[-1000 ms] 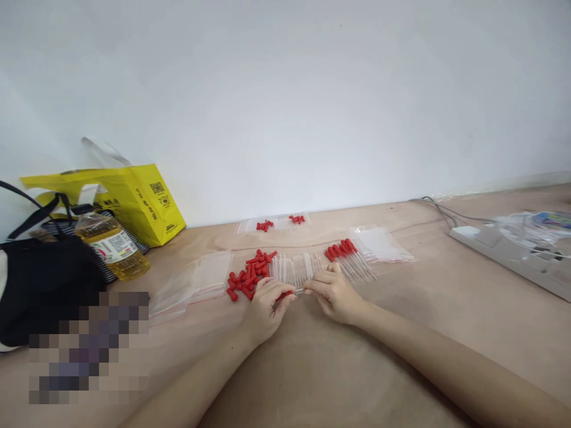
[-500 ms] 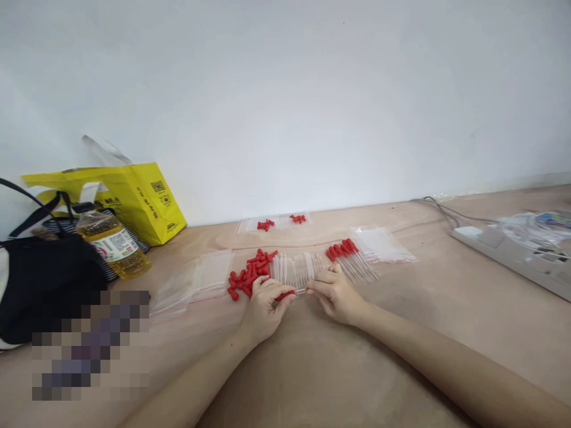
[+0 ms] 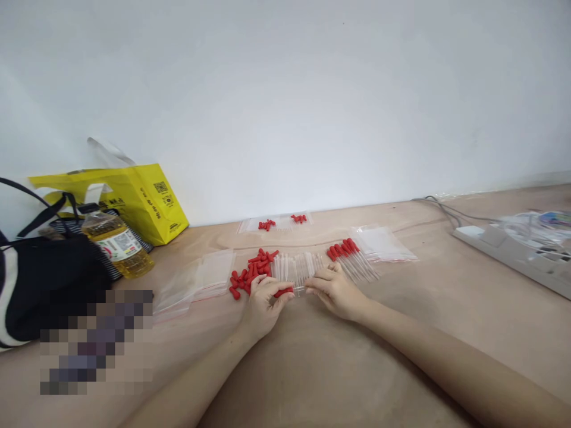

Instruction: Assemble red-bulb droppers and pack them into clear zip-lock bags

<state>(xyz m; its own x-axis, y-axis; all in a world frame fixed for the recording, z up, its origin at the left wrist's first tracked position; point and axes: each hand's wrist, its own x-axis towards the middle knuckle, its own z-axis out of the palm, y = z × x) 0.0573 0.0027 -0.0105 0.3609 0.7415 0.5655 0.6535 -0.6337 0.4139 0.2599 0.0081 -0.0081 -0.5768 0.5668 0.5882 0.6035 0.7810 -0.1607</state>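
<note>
Between thumb and fingers, my left hand [image 3: 264, 302] pinches a red rubber dropper bulb [image 3: 284, 292]. My right hand [image 3: 335, 291] is closed on a thin clear glass tube [image 3: 300, 290], whose end points at the bulb. Whether the tube sits inside the bulb cannot be made out. Just beyond both hands lies a row of bare glass tubes [image 3: 294, 266]. A pile of red bulbs [image 3: 254, 270] is left of that row. To the right lie several finished droppers [image 3: 350, 257], tubes with red bulbs on their ends.
Clear zip bags lie left [image 3: 209, 273] and right [image 3: 381, 242]. Near the wall is a bag with red bulbs [image 3: 267, 224]. A yellow bag [image 3: 156, 205], an oil bottle [image 3: 119, 244] and a black bag [image 3: 57, 288] stand left. A power strip [image 3: 513, 252] with cables lies right.
The view has shifted slightly. Both hands keep nearly the same place and grip, with the bulb and tube still end to end between them.
</note>
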